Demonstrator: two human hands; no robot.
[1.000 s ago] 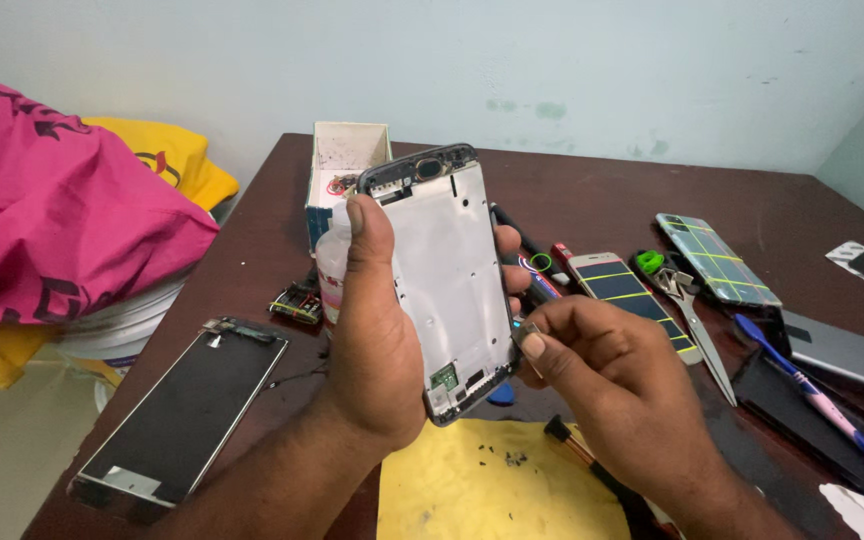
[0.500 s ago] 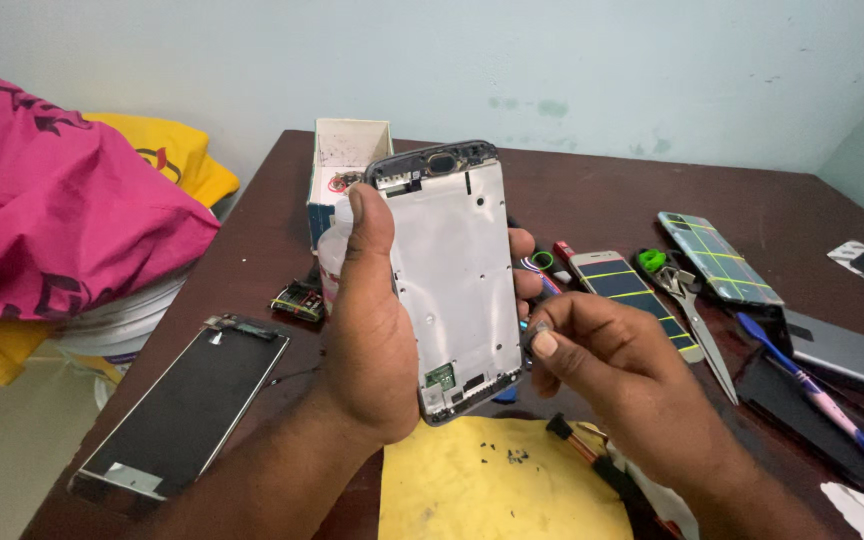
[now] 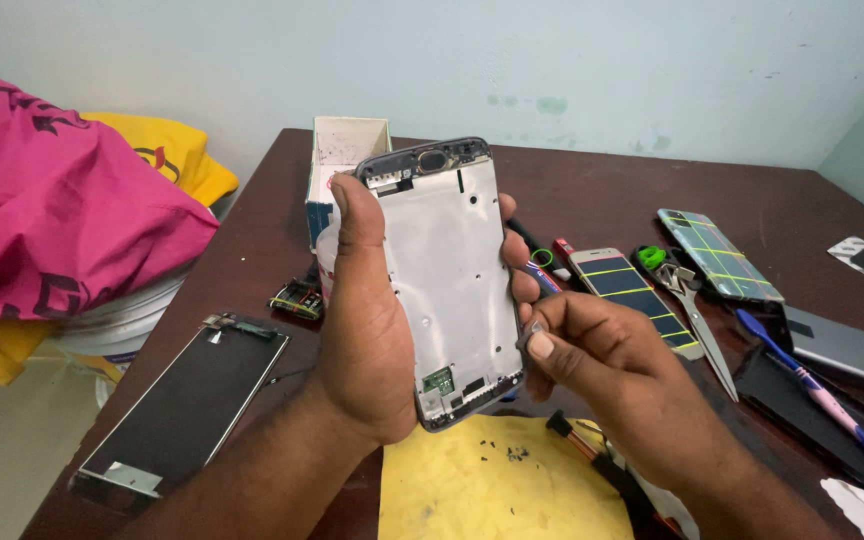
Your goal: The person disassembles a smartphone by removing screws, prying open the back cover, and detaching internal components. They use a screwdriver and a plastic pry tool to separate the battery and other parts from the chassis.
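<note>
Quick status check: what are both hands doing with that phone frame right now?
Left hand grips phone frame upright. Right hand pinches at its lower right edge; what it holds is unclear. Yellow cloth with tiny screws below.

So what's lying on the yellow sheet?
Small dark screws are scattered near the top of the yellow sheet. Its right edge is covered by the right hand and a dark-handled tool.

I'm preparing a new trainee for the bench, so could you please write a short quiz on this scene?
1. True or false: the left hand holds the phone frame upright.
2. What do the right hand fingers touch: A the frame's right edge, B the scissors?
3. What lies on the yellow cloth?

Key: 1 true. 2 A. 3 Small dark screws.
</note>
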